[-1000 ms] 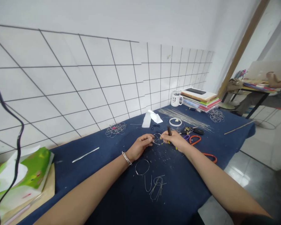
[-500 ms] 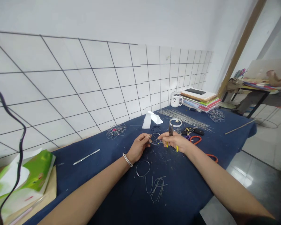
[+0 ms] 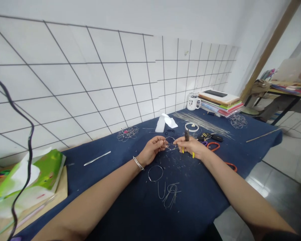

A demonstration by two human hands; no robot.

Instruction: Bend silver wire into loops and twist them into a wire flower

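My left hand (image 3: 154, 149) pinches the left side of a small ring of thin wire (image 3: 171, 149) between thumb and fingers, just above the cloth. My right hand (image 3: 193, 147) is closed round a pair of pliers (image 3: 187, 135); the dark jaws point up and yellow handle ends show below the fingers. Thumb and forefinger of that hand are at the ring's right side. Whether they grip it is too small to tell. Nearer me, a larger wire hoop (image 3: 150, 179) lies on the dark blue cloth (image 3: 130, 207), beside a loose bundle of bent wires (image 3: 172, 195).
Orange-handled scissors (image 3: 214, 146), black cutters (image 3: 217, 137), a white spool ring (image 3: 192, 130) and straight wires (image 3: 203, 124) lie beyond my right hand. A mug (image 3: 192, 102) and stacked papers (image 3: 220, 102) stand at the back. A tissue pack (image 3: 46, 177) is left.
The view has shifted, so the scene sits slightly higher and further right. The wire ring has turned between my hands and shows more open. The pliers are still in my right hand.
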